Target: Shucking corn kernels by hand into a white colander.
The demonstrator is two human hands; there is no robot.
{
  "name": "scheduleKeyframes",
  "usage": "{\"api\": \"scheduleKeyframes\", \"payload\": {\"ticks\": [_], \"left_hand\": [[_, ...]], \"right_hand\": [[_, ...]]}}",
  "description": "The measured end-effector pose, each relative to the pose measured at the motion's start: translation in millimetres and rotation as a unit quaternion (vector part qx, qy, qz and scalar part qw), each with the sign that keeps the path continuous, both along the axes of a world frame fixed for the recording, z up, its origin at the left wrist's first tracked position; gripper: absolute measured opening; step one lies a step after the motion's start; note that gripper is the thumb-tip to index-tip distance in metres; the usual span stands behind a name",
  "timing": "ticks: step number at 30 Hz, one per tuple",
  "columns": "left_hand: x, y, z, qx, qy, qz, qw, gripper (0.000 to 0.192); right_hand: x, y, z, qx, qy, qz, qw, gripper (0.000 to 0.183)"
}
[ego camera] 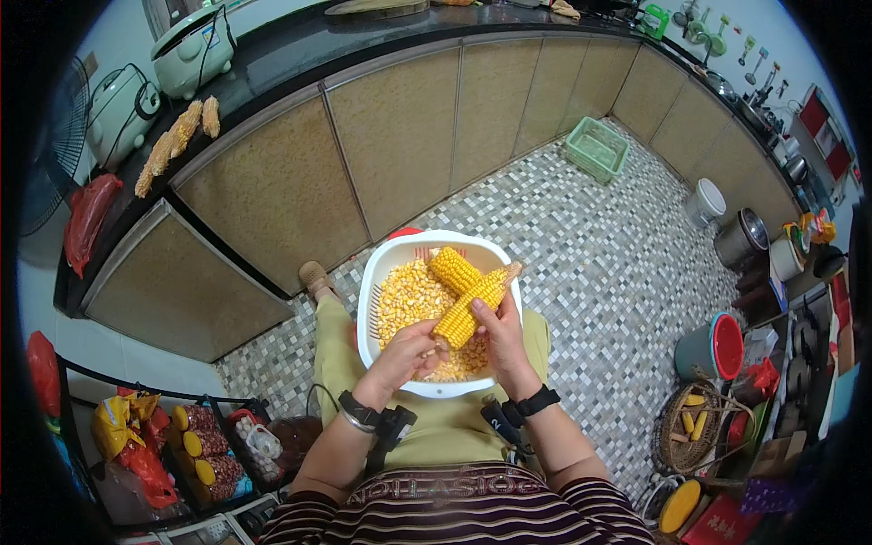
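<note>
A white plastic basket (507, 262) rests on my lap, partly filled with loose yellow corn kernels (409, 300). My right hand (504, 337) holds an ear of corn (470, 313) slantwise above the kernels, thumb on its near side. My left hand (409, 354) is at the lower end of the same ear, its fingers bent near the tip; whether they grip it is hard to tell. A second ear of corn (453, 269) lies in the basket behind the held one, crossing under it.
Corn cobs (167, 146) lie on the black countertop (272, 68) beside two pale green appliances. A green plastic basket (599, 146) stands on the tiled floor by the cabinets. At right are a bucket (698, 347) and a wicker basket (671, 436) holding corn. Bagged goods fill a rack at lower left.
</note>
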State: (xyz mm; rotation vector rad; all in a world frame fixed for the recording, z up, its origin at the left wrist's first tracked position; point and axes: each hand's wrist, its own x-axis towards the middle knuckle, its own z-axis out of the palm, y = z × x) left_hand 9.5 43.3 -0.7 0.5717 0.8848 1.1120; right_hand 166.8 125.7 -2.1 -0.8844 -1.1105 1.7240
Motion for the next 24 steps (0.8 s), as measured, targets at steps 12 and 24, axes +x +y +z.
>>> {"api": "scheduleKeyframes", "payload": {"ticks": [12, 24], "left_hand": [[0.9, 2.4, -9.0, 0.017, 0.051, -0.020, 0.998, 0.030], [1.6, -0.3, -5.6, 0.028, 0.087, -0.019, 0.996, 0.027]], "right_hand": [[-3.9, -0.5, 1.3, 0.010, -0.026, -0.015, 0.999, 0.050], [-6.8, -2.4, 6.0, 0.008, -0.040, -0.022, 0.999, 0.051]]}}
